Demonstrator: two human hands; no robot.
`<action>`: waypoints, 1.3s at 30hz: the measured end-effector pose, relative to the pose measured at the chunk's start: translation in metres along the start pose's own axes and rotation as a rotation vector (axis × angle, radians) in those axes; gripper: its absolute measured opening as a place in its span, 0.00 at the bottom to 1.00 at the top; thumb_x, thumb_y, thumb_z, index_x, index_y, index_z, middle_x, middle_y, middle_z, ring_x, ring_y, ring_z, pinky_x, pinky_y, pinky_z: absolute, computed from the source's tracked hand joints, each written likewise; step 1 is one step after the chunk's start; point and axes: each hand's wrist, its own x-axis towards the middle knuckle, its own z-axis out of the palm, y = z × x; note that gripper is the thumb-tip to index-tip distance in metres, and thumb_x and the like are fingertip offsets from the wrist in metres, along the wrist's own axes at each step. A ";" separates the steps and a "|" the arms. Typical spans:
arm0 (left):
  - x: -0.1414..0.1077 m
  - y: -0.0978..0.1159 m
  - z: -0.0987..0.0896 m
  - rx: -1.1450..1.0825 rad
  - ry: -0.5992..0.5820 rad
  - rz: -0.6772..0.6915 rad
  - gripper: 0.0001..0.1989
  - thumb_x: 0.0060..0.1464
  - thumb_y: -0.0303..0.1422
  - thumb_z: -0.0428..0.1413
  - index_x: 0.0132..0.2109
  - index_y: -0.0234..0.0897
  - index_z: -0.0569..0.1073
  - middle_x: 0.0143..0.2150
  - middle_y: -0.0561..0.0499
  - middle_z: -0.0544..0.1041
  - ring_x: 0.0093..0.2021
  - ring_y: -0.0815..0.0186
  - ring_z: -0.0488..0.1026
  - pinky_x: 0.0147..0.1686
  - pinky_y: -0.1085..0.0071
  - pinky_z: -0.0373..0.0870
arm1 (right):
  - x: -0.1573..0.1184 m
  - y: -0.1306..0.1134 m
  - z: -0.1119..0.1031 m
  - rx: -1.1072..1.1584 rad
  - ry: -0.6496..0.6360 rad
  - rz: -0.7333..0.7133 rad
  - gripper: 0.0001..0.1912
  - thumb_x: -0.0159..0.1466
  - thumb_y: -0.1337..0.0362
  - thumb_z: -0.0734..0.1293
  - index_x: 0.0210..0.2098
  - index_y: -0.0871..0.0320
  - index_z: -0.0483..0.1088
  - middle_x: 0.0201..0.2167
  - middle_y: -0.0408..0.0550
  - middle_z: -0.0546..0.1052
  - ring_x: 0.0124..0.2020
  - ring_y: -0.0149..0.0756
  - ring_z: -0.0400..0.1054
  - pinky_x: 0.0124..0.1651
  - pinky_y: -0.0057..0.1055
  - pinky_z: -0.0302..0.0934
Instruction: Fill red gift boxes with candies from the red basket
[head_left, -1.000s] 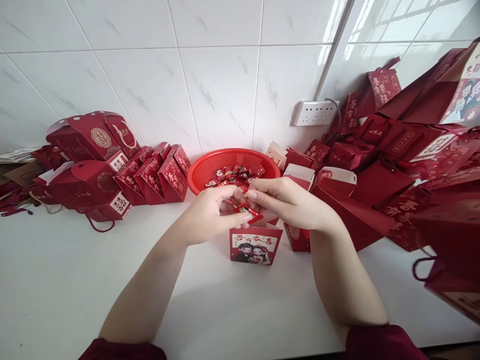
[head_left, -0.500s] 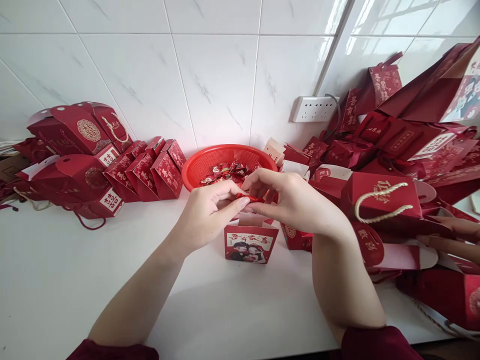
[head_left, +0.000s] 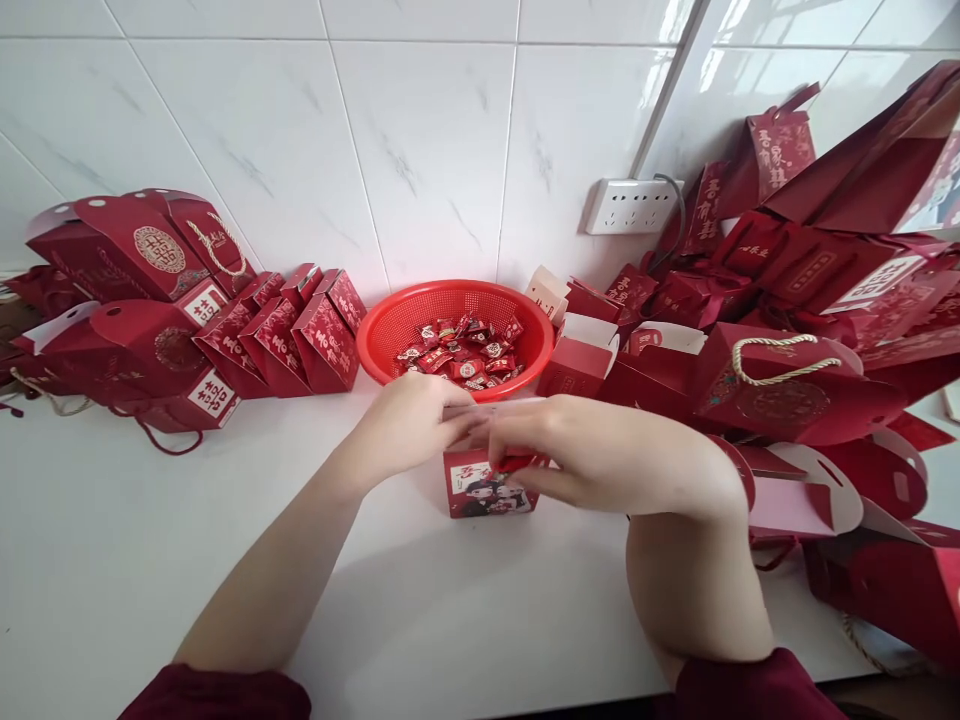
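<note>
Partly covered, below and between hands [head_left: 409,428], red box [head_left: 472,498]

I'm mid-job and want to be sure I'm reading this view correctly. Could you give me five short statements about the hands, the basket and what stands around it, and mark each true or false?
1. The red basket holds small wrapped pieces. True.
2. The left hand is inside the red basket. False: the left hand is at the top of the couple-print box.
3. The right hand has a small red item between its fingers. True.
4. The power strip is to the left of the red basket. False: the power strip is to its right, against the wall.
5. The couple-print box stands on the near side of the red basket. True.
</note>
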 end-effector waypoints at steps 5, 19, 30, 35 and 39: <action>-0.020 0.009 -0.022 0.084 0.378 0.062 0.15 0.61 0.40 0.54 0.29 0.40 0.78 0.27 0.56 0.78 0.28 0.69 0.73 0.28 0.72 0.64 | -0.017 -0.025 0.013 -0.139 0.015 -0.054 0.09 0.64 0.73 0.64 0.37 0.58 0.75 0.48 0.51 0.78 0.47 0.41 0.73 0.49 0.36 0.67; -0.071 0.037 -0.053 0.126 0.847 0.145 0.10 0.50 0.28 0.64 0.38 0.50 0.82 0.36 0.62 0.83 0.33 0.66 0.79 0.30 0.68 0.74 | -0.042 -0.062 0.033 -0.254 0.120 -0.106 0.09 0.61 0.68 0.66 0.35 0.50 0.79 0.65 0.41 0.66 0.67 0.50 0.57 0.59 0.44 0.68; -0.073 0.035 -0.056 0.125 0.833 0.188 0.08 0.51 0.28 0.64 0.36 0.49 0.82 0.35 0.63 0.83 0.30 0.68 0.79 0.26 0.70 0.72 | -0.043 -0.065 0.031 -0.293 0.114 -0.071 0.13 0.59 0.66 0.67 0.39 0.44 0.79 0.65 0.34 0.64 0.67 0.48 0.57 0.58 0.38 0.69; -0.072 0.035 -0.054 0.031 0.839 0.070 0.03 0.50 0.30 0.66 0.32 0.46 0.82 0.32 0.60 0.83 0.28 0.70 0.77 0.22 0.73 0.69 | -0.043 -0.068 0.032 -0.301 0.153 -0.115 0.11 0.62 0.67 0.65 0.38 0.48 0.79 0.66 0.39 0.64 0.68 0.47 0.55 0.62 0.40 0.66; -0.072 0.032 -0.052 -0.015 0.804 0.033 0.05 0.49 0.29 0.66 0.35 0.44 0.83 0.33 0.58 0.83 0.26 0.72 0.76 0.20 0.75 0.68 | -0.044 -0.067 0.035 -0.319 0.189 -0.153 0.10 0.64 0.67 0.64 0.38 0.55 0.78 0.67 0.47 0.62 0.68 0.51 0.54 0.65 0.45 0.61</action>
